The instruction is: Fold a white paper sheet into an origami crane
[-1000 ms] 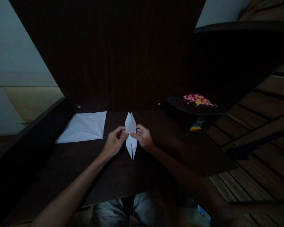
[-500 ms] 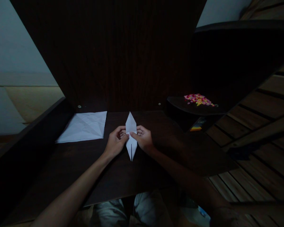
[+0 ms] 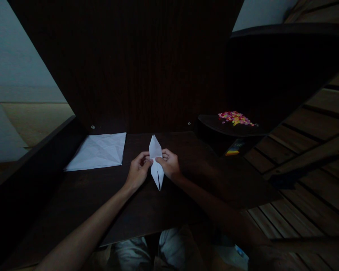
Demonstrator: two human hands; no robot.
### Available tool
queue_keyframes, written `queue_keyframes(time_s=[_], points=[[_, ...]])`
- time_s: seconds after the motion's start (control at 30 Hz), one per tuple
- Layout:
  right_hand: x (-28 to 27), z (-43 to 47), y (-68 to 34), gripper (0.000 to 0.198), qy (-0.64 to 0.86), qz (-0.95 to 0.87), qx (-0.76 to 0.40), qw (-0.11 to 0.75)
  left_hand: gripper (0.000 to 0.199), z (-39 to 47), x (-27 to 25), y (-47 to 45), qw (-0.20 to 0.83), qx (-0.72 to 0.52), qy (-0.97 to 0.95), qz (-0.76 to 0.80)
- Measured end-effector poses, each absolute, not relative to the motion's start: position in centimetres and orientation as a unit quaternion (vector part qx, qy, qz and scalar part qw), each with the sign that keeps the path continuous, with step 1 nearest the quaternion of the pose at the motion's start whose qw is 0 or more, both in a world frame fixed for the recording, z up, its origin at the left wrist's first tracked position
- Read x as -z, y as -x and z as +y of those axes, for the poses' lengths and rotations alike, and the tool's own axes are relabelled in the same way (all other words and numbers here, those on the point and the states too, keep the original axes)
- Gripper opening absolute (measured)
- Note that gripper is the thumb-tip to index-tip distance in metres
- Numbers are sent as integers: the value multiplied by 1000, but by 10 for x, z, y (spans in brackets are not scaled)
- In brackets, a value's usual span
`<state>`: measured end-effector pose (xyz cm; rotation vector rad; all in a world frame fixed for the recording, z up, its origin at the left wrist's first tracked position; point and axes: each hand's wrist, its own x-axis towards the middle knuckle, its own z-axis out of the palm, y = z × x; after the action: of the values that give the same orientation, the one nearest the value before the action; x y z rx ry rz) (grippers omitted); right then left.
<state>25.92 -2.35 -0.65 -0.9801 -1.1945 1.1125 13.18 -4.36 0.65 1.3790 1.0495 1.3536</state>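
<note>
A folded white paper [image 3: 155,147], long and diamond-shaped, is held upright over the dark desk between both hands. A narrow slit runs up its lower half to the bottom tip. My left hand [image 3: 139,167] pinches its left edge, thumb in front and fingers curled behind. On the opposite edge my right hand [image 3: 169,164] grips in the same way, its thumb pressed on the paper's middle. Parts of the fingers are hidden behind the paper. Left of my left hand, a stack of creased white paper sheets [image 3: 100,150] lies flat on the desk.
The dark wooden desk [image 3: 124,218] has a tall back panel [image 3: 158,75] and a raised left side edge [image 3: 34,150]. At right, a small curved shelf [image 3: 214,124] bears a pile of small pink, red and yellow pieces [image 3: 236,118]. Slatted wood [image 3: 313,150] stands beyond.
The folded paper has tilted slightly, its lower tip swinging to the right. Both hands keep their hold on it. The whole view has shifted a little.
</note>
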Motion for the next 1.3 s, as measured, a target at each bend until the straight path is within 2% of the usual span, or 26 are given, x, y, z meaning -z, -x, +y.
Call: queue_keyframes(time_s=[0.17,0.37,0.87,1.1,1.3], points=[[8,-19,-263,10,392,-523,-501,567,19,-41,-6,-129,447,-550,-549,442],[4,-17,-269,19,347,-548,-517,559,16,-40,-9,-128,434,-566,-549,437],[-2,-23,-272,9,334,-566,-489,574,14,-37,-11,-119,448,-561,-542,437],[-1,-22,-273,6,297,-586,-457,599,20,-36,-13,-117,531,-564,-484,407],[1,-21,-275,10,284,-631,-423,585,30,-37,-17,-115,488,-540,-530,435]])
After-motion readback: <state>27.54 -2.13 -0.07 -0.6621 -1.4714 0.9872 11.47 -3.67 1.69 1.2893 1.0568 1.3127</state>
